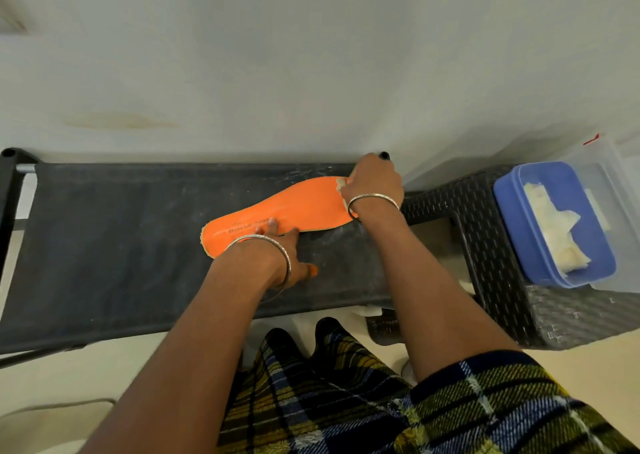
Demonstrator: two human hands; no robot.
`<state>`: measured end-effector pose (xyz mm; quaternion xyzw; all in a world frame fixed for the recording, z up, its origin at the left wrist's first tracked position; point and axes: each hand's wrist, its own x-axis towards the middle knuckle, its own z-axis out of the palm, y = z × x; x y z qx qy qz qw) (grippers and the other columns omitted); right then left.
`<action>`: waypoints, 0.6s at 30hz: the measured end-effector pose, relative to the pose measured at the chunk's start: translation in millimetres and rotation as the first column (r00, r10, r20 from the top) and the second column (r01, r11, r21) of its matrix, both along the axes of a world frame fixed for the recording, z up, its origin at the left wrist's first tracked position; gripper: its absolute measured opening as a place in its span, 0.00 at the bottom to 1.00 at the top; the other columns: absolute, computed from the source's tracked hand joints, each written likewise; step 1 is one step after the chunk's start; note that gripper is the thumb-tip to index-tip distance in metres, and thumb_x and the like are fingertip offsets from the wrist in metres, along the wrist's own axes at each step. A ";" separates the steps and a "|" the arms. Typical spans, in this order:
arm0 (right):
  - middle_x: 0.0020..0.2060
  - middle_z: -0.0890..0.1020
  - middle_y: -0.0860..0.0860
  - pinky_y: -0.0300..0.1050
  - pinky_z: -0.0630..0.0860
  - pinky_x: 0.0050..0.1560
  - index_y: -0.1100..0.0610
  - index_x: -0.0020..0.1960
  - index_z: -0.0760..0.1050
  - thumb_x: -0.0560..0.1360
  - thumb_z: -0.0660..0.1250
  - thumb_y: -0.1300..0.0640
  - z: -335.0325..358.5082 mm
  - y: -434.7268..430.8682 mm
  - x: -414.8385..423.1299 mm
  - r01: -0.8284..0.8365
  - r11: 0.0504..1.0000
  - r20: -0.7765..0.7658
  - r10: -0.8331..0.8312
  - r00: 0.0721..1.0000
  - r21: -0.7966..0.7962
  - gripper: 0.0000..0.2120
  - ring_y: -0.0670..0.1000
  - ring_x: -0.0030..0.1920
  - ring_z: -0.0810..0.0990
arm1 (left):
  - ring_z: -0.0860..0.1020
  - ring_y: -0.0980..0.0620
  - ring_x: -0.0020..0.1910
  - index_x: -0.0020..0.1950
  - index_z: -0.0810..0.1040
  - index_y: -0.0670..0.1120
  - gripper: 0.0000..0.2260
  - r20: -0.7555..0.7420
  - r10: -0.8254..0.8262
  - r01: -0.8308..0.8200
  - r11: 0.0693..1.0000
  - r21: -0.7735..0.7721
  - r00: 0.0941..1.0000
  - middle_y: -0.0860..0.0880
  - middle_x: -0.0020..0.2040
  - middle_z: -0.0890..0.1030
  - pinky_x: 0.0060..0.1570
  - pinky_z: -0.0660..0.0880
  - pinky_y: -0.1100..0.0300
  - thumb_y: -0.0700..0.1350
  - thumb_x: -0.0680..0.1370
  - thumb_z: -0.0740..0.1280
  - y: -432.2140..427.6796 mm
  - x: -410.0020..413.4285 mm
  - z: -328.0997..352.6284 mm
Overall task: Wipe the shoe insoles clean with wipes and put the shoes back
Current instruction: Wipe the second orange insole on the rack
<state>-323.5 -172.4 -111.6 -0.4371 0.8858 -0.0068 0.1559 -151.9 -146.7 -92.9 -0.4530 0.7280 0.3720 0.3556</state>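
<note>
Orange insole [287, 207] is lying flat, printed side up, on the dark fabric shelf [121, 245], running from near-left to far-right, its right end close to the wall [311, 55]. Left hand [277, 251] is pressing down on the left end; its fingers [273, 224] are lying straight across the printed lettering and gripping nothing, with the thumb [310, 270] spreading out onto the fabric beside the insole. Judging by that flat press, it is acting as an anchor so the light insole is not sliding under the rubbing. Right hand [372, 180] is working at the far-right end, fingers curling down over a whitish wipe [341, 184], of which only a small edge is showing under the knuckles. A metal bangle is sitting on each wrist. The two hands are well apart, leaving the middle stretch of the insole bare for strokes. To the right, a blue tub [512, 218] is standing open on a dark woven stool [502, 301], more pale wipes [554, 225] lying inside, placed within easy reach of the wiping hand. A clear container is sitting just behind the tub. No shoes are showing in this view, so the putting-back step is looking not yet begun; wiping is the step in hand. Scuff marks are showing pale on the fabric around the insole.
</note>
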 end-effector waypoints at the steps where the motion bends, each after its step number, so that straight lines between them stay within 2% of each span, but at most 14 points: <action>1: 0.60 0.78 0.59 0.51 0.76 0.56 0.59 0.60 0.75 0.77 0.70 0.57 0.0 0.9 1.4 -0.018 1.000 -0.019 0.018 1.000 0.001 0.13 0.61 0.60 0.78 | 0.45 0.38 0.78 0.80 0.41 0.53 0.37 0.000 0.003 -0.003 1.000 0.002 1.000 0.44 0.79 0.36 0.75 0.52 0.41 0.61 0.80 0.59 0.5 -0.9 0.4; 3: 0.58 0.80 0.59 0.50 0.77 0.55 0.60 0.58 0.76 0.76 0.70 0.59 -1.3 -1.9 13.5 -0.090 0.996 0.012 0.090 0.996 -0.006 0.11 0.61 0.59 0.80 | 0.45 0.38 0.78 0.80 0.41 0.52 0.37 -0.003 0.013 -0.013 1.000 -0.002 1.000 0.44 0.79 0.35 0.75 0.52 0.42 0.60 0.80 0.59 1.4 -2.9 2.5; 6: 0.48 0.85 0.55 0.49 0.80 0.54 0.58 0.48 0.84 0.72 0.73 0.57 -7.2 -7.4 37.6 -0.181 0.981 0.214 0.193 0.958 -0.073 0.06 0.57 0.52 0.83 | 0.45 0.39 0.78 0.80 0.42 0.53 0.36 -0.016 0.023 -0.023 1.000 -0.011 1.000 0.44 0.79 0.36 0.75 0.52 0.42 0.60 0.80 0.59 1.9 -3.9 4.1; 8: 0.44 0.86 0.53 0.49 0.80 0.54 0.56 0.44 0.85 0.71 0.75 0.57 -8.6 -8.0 46.5 -0.217 0.971 0.266 0.237 0.934 -0.102 0.04 0.55 0.49 0.84 | 0.44 0.39 0.78 0.80 0.41 0.53 0.36 -0.016 0.025 -0.025 1.000 -0.014 1.000 0.44 0.79 0.35 0.75 0.52 0.41 0.60 0.80 0.59 1.6 -3.4 4.2; 12: 0.45 0.86 0.53 0.47 0.80 0.50 0.54 0.45 0.84 0.71 0.76 0.50 -8.0 -6.5 24.2 -0.048 0.987 0.205 0.079 0.976 -0.151 0.08 0.57 0.48 0.84 | 0.45 0.39 0.78 0.80 0.41 0.53 0.36 -0.015 0.017 -0.017 1.000 0.000 1.000 0.44 0.79 0.35 0.75 0.52 0.41 0.60 0.80 0.59 1.4 -2.4 4.5; 14: 0.48 0.85 0.53 0.44 0.77 0.47 0.53 0.47 0.84 0.72 0.75 0.48 -8.7 -3.4 8.1 0.040 0.986 0.147 -0.016 0.989 -0.160 0.09 0.57 0.50 0.83 | 0.45 0.39 0.78 0.80 0.41 0.53 0.36 -0.012 0.005 -0.005 1.000 0.000 1.000 0.45 0.79 0.36 0.75 0.52 0.41 0.61 0.80 0.59 0.4 -0.5 4.6; 16: 0.49 0.84 0.53 0.44 0.74 0.45 0.52 0.48 0.83 0.74 0.73 0.50 -8.0 0.0 2.4 0.047 0.986 0.114 -0.029 0.993 -0.161 0.07 0.57 0.52 0.82 | 0.46 0.39 0.78 0.80 0.41 0.53 0.36 -0.015 0.000 0.000 1.000 0.004 1.000 0.45 0.79 0.36 0.75 0.53 0.42 0.61 0.80 0.59 0.0 -0.2 5.1; 18: 0.48 0.84 0.54 0.45 0.76 0.46 0.54 0.48 0.83 0.75 0.72 0.52 -8.2 -1.3 7.2 0.012 0.987 0.119 0.007 0.993 -0.162 0.06 0.57 0.50 0.83 | 0.46 0.39 0.78 0.80 0.41 0.53 0.36 -0.018 -0.001 0.001 1.000 -0.001 1.000 0.45 0.79 0.37 0.75 0.53 0.42 0.61 0.80 0.59 0.2 -1.3 5.3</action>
